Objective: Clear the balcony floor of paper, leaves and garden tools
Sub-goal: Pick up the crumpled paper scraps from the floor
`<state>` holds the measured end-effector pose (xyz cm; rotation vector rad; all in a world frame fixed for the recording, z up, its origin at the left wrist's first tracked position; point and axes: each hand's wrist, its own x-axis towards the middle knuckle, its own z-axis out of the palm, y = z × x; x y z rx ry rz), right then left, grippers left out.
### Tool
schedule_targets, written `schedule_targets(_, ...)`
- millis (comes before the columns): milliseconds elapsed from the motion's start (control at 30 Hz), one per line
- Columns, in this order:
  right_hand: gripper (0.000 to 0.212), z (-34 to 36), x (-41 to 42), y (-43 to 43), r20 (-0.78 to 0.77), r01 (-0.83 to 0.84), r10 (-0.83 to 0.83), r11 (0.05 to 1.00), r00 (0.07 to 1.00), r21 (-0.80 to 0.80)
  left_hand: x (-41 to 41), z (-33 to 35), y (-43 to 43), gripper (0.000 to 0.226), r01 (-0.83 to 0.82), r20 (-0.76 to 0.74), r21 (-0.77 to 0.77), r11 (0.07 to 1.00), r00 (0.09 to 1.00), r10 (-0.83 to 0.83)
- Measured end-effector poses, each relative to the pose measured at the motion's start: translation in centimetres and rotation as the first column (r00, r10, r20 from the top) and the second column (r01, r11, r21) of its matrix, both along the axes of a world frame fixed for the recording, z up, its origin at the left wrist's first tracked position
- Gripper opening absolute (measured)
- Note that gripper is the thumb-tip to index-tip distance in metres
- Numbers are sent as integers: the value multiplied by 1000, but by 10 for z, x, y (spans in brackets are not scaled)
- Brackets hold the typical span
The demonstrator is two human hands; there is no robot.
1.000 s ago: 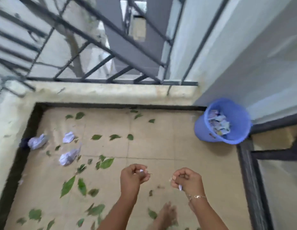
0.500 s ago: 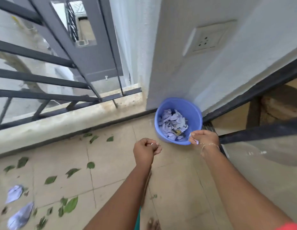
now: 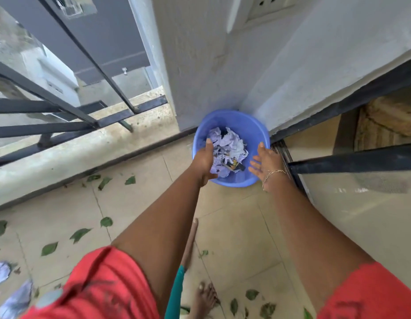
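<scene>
Left hand [image 3: 205, 161] covers the near-left rim of the bucket [image 3: 255, 125]; its fingertips are hidden among the crumpled paper [image 3: 229, 146]. Small dark and yellow scrap [image 3: 235, 165] in the bucket: too small to identify. Crumpled papers on the floor [image 3: 1, 271] at lower left are blurred and cut by the frame edge. Wall socket [image 3: 268, 4] cropped at top. Foot [image 3: 203, 299] partly cut off below.

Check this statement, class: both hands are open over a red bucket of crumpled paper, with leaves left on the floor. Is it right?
Only the colour is wrong: the bucket is blue. The head view shows the left hand and right hand open over its crumpled paper, with leaves left on the floor.
</scene>
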<state>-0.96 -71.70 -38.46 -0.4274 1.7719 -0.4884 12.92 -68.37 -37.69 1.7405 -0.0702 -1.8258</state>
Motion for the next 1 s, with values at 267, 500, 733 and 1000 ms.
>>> schedule_targets(267, 19, 12, 3, 44, -10, -159, 159, 984, 987, -82, 25, 24, 46, 57, 178, 234, -86, 980, 960, -153)
schedule_targets(500, 21, 42, 42, 131, -194, -562, 528, 792, 827, -237, 79, 52, 178, 46, 436, 590, -23, 900, 733, -340)
schedule_targets(733, 21, 63, 117, 239, -82, -703, 703, 681, 706, -205, 151, 47, 357, 70, 192, 687, 122, 974, 692, -222)
schedule_targets(1000, 10, 64, 231, 352, -86, -885, 888, 434, 452, -169, 240, 11, 547, 92, -114, 736, 389, 914, 635, -234)
